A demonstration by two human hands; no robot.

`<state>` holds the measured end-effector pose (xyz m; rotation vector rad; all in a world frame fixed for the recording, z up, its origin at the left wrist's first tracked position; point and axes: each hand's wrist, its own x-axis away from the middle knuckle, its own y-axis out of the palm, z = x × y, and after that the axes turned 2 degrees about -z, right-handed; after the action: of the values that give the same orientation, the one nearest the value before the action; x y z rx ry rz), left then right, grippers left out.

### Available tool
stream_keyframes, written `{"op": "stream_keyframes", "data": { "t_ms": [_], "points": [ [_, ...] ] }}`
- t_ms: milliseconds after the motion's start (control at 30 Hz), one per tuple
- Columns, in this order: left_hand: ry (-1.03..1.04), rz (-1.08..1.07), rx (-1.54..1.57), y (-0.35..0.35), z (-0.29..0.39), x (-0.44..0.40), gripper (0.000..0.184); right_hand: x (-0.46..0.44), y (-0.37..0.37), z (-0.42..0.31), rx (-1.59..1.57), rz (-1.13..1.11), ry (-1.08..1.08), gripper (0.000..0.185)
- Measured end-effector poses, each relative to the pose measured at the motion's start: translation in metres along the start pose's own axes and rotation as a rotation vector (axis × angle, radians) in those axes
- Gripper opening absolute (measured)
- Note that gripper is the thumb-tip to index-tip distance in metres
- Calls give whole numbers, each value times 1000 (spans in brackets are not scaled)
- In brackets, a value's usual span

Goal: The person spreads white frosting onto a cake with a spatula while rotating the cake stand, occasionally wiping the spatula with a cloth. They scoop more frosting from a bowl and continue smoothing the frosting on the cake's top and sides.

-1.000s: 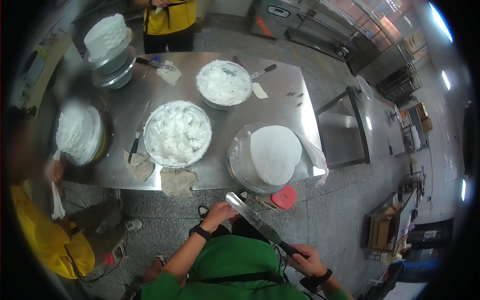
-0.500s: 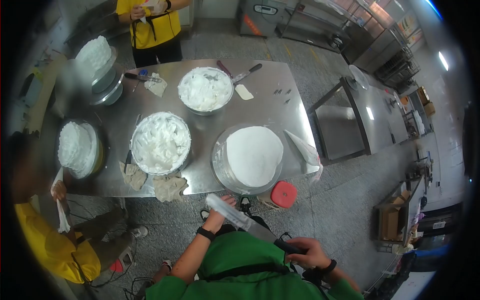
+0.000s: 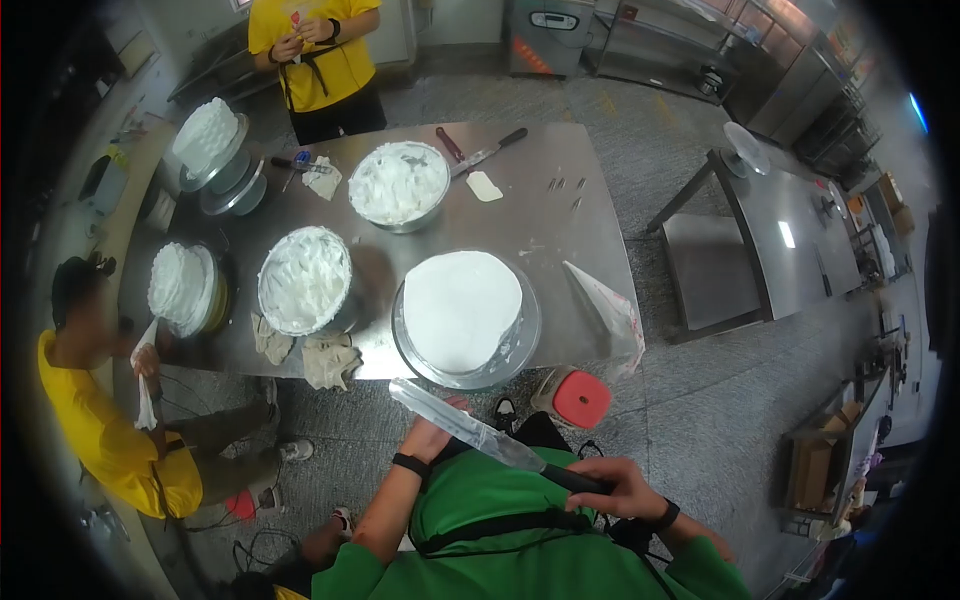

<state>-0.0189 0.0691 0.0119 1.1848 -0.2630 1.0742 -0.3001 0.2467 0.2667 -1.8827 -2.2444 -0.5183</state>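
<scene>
My right hand [image 3: 612,486] is closed around the black handle of a long icing spatula [image 3: 470,430]. Its metal blade, smeared with white cream, slants up and left across my front. Behind the blade, my left hand [image 3: 430,438] is partly hidden; its fingers look stretched toward the near rim of a clear turntable [image 3: 534,335]. Whether they touch the rim I cannot tell. A smooth white frosted cake [image 3: 462,308] sits on that turntable at the table's near edge. To its right lies a filled piping bag [image 3: 604,298].
Two bowls of white cream, one near [image 3: 305,280] and one far [image 3: 400,185], stand on the steel table [image 3: 560,225]. Crumpled cloths [image 3: 330,362] lie at its front edge. A red-topped stool [image 3: 582,399] is below. Co-workers in yellow stand left [image 3: 110,430] and across [image 3: 320,60].
My view has shifted, and the cake and table sit further left in it. The spatula stays in my right hand, its blade slightly flatter. The co-worker on the left shows more fully.
</scene>
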Motion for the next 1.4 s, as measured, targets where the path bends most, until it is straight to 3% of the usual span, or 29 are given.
{"op": "stream_keyframes", "data": {
  "t_ms": [67, 167, 267, 400, 767, 1133, 1300, 1367, 1400],
  "points": [
    [-19, -219, 223, 2, -18, 2, 50, 3, -11, 0, 41, -37, 2, 39],
    [58, -339, 86, 10, -40, -10, 62, 6, -23, 6, 142, -101, -23, 40],
    [12, -186, 117, 59, -33, 2, 74, 8, -30, 6, 190, -144, -70, 40],
    [65, -168, 133, 65, -40, -5, 76, 13, -40, 14, 178, -158, -70, 39],
    [198, -258, 123, 45, -35, -4, 62, 12, -53, 16, 145, -196, -131, 41],
    [363, -90, 353, -8, 0, 0, 46, 4, -49, 8, 205, -190, -86, 34],
    [469, -95, 314, -5, 16, -1, 50, -6, -37, -2, 307, -164, -50, 31],
    [399, -11, 340, -3, 24, 1, 71, -13, -33, -6, 350, -203, -32, 31],
    [419, -11, 365, -9, 22, -3, 71, -17, -30, -8, 371, -202, -20, 31]
  ]
}}
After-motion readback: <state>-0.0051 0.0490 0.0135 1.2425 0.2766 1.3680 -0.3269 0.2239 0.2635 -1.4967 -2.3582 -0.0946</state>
